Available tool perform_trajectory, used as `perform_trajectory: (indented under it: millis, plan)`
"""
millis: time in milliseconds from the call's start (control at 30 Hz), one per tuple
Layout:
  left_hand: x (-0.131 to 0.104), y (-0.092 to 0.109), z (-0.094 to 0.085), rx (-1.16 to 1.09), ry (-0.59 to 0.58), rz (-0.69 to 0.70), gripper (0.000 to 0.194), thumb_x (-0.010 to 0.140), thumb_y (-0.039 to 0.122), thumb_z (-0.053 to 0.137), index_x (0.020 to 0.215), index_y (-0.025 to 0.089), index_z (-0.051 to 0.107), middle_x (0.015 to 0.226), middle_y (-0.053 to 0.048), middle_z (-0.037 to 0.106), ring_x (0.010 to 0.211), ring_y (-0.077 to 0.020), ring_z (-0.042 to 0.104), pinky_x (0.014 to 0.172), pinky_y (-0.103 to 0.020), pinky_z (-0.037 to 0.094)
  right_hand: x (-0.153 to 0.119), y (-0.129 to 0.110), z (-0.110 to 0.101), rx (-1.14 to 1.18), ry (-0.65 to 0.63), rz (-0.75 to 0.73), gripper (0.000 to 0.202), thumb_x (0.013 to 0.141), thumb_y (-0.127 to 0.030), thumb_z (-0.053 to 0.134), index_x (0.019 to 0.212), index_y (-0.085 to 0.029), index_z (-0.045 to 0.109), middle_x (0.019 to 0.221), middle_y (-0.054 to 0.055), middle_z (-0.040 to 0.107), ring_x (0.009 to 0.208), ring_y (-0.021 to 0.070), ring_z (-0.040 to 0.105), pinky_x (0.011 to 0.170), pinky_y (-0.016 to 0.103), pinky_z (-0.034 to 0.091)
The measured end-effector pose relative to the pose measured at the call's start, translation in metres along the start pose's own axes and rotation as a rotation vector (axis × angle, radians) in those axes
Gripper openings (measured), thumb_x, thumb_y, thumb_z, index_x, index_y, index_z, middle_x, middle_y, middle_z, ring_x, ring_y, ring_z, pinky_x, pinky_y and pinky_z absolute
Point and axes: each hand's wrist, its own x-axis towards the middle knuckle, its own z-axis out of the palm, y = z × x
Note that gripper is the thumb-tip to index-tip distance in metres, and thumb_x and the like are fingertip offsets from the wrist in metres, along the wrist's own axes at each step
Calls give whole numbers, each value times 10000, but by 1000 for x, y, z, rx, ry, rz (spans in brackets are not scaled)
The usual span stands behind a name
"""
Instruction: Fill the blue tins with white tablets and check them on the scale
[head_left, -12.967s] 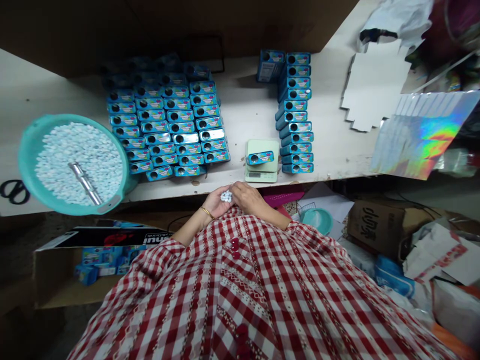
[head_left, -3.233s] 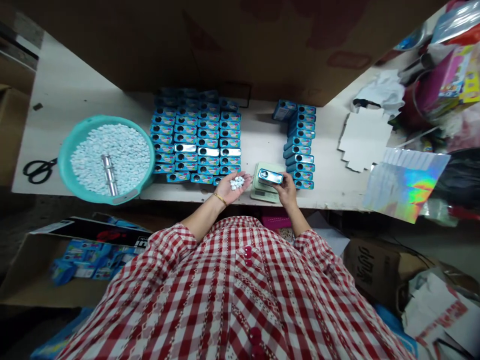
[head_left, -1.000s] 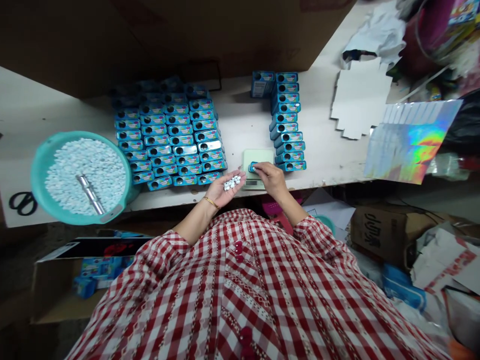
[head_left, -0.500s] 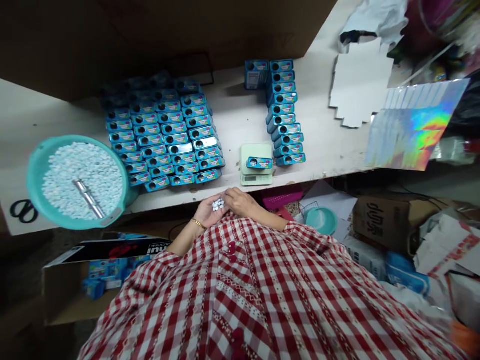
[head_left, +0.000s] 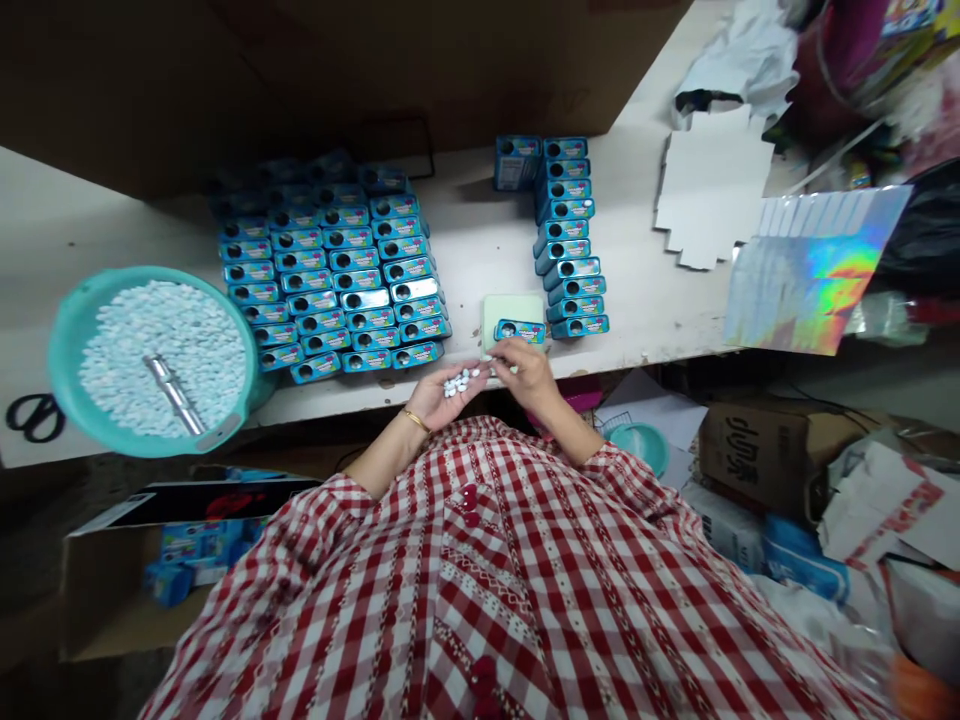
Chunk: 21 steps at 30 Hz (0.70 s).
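Several small pale-blue candies (head_left: pixel 459 382) lie in the cupped palm of my left hand (head_left: pixel 439 392), turned upward just off the table's front edge. The fingers of my right hand (head_left: pixel 523 372) are pinched together beside it, with what looks like one candy at the tips. Just beyond the right hand, a blue tin (head_left: pixel 520 331) with a round opening rests on a pale green scale (head_left: pixel 512 308). My right hand covers the scale's front part.
At left stands a turquoise basin (head_left: pixel 247 390) full of candies, with a metal tube (head_left: pixel 174 393) on them. Rows of blue tins (head_left: pixel 349 280) stand beside it; another column (head_left: pixel 566 240) is right of the scale. Black scissors (head_left: pixel 36 417) lie far left.
Both hands have moved forward and right, toward the scale. My right hand has drawn away from the left palm, and the candies in that palm show more openly.
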Motion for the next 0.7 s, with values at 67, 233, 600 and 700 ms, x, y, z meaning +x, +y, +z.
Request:
perform_trajectory:
  millis: [67,233,600,700]
  plan:
    - [5,5,9,16,-17,22,301,812,69,456,1058,26,625,903,-164,709,901,-202,679,878,-300,524,10,14,-12,-105,50,37,179,855,-176,506,943,-192,661,901,57,622,845,158,589,766,280,496]
    - [7,10,11,12,-9,57,282,816,71,465,1043,16,622,925,-173,706,929,-205,673,878,-290,523,25,34,-19,-283,3,86,203,838,-153,519,970,-194,668,905,72,631,861,179,596,758,281,496]
    - [-9,-4,-19,-16,71,0,289,796,41,462,1028,35,633,934,-170,707,901,-207,681,831,-282,545,-3,10,-18,8,237,17,225,912,-251,447,983,-212,657,1002,82,662,976,176,612,892,363,495]
    - [-9,-8,-25,-14,86,-27,309,787,36,468,1050,45,630,937,-163,709,902,-203,681,841,-289,541,-8,17,-20,-10,355,73,239,915,-259,435,972,-215,663,1000,82,659,980,176,610,893,370,495]
